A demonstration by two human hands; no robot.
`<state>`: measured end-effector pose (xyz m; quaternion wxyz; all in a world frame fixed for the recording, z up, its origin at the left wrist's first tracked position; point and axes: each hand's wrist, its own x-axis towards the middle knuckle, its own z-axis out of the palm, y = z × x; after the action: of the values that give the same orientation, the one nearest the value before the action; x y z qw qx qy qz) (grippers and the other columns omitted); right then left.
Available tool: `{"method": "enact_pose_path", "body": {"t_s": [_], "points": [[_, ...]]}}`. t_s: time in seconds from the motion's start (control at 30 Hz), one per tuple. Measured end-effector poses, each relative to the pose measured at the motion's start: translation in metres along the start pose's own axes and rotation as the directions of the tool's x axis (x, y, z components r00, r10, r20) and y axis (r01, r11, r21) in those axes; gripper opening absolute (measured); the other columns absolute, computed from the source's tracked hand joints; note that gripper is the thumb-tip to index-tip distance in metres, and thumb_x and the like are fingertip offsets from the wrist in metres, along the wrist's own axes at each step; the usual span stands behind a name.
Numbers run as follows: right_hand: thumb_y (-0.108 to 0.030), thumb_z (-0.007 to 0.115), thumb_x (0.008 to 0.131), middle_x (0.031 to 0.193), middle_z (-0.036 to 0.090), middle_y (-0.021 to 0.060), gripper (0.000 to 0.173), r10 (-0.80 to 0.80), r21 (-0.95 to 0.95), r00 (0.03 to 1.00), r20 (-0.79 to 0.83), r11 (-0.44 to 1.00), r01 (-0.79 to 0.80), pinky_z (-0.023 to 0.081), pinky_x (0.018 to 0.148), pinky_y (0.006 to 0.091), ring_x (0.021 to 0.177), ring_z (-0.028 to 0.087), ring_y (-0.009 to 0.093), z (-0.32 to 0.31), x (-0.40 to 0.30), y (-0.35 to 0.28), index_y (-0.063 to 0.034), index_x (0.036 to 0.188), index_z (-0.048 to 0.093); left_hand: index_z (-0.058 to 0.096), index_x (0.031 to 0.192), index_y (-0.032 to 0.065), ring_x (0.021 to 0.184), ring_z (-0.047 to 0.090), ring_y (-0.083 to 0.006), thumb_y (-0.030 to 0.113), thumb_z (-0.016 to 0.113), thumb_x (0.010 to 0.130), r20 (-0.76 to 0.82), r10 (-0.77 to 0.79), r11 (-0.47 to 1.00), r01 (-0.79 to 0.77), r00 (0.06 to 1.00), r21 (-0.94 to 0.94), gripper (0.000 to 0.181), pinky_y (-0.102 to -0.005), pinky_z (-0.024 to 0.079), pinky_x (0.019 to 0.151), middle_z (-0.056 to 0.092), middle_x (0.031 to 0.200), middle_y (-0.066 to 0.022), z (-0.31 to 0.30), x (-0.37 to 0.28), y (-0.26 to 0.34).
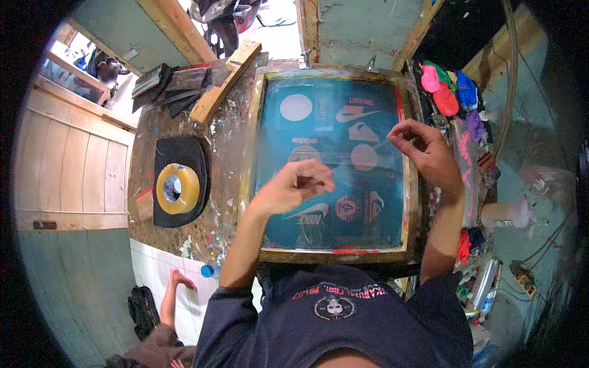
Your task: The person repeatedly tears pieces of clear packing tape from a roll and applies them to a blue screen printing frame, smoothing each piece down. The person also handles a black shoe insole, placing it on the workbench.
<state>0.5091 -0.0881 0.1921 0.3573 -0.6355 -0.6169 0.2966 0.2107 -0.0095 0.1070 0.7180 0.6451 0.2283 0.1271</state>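
A wooden-framed printing screen (332,161) with teal mesh lies before me, bearing several pale logo and circle shapes. My left hand (299,184) hovers over its middle with curled, blurred fingers. Above the right side of the mesh is my right hand (423,152), thumb and forefinger drawn close together. A faint clear streak shows near its fingertips; whether either hand holds a thin clear strip, I cannot tell. A roll of clear yellowish tape (190,188) rests on a black pad (184,145) left of the frame.
The paint-stained table (228,152) carries a wooden bar (225,87) and dark squeegee-like pieces (179,89). Metal clamps (372,64) stand at the frame's far edge. Colourful paint-covered items (444,96) lie on the right. At lower left, another person's leg (169,299) is near a blue-capped bottle (208,271).
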Motion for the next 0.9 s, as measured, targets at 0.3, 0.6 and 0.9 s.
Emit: {"method": "enact_pose_path", "body": {"t_s": [0.3, 0.6, 0.9], "points": [[-0.005, 0.073, 0.084, 0.088, 0.064, 0.0092, 0.013, -0.438, -0.245, 0.889, -0.131, 0.884, 0.399, 0.050, 0.066, 0.0341, 0.076, 0.062, 0.024, 0.020, -0.035, -0.023, -0.0082, 0.097, 0.070, 0.053, 0.135, 0.0019, 0.133, 0.052, -0.0241, -0.001, 0.080, 0.079, 0.049, 0.083, 0.996, -0.082, 0.995, -0.031, 0.063, -0.0407, 0.041, 0.112, 0.056, 0.141, -0.0128, -0.047, -0.010, 0.005], [-0.012, 0.069, 0.063, 0.082, 0.059, 0.0049, 0.031, -0.683, -0.377, 0.712, 0.162, 0.624, 0.685, 0.049, 0.061, 0.0341, 0.074, 0.060, 0.022, 0.008, -0.043, -0.089, -0.0119, 0.094, 0.071, 0.032, 0.144, -0.0121, 0.146, 0.033, -0.0418, 0.028, 0.062, 0.097, -0.492, -0.063, 0.394, -0.431, 0.869, -0.812, 0.069, -0.0578, 0.023, 0.123, 0.038, 0.151, -0.0310, -0.033, -0.025, -0.044], [-0.010, 0.072, 0.071, 0.078, 0.056, 0.0059, 0.019, -0.698, -0.459, 0.668, 0.260, 0.519, 0.721, 0.049, 0.061, 0.0340, 0.073, 0.060, 0.023, -0.004, -0.003, -0.125, -0.0070, 0.090, 0.069, 0.047, 0.144, 0.0014, 0.135, 0.051, -0.0273, 0.032, 0.094, 0.064, -0.158, 0.398, 0.911, -0.370, 0.904, 0.182, 0.097, -0.0426, 0.038, 0.113, 0.055, 0.143, -0.0182, 0.045, -0.016, 0.052]]}}
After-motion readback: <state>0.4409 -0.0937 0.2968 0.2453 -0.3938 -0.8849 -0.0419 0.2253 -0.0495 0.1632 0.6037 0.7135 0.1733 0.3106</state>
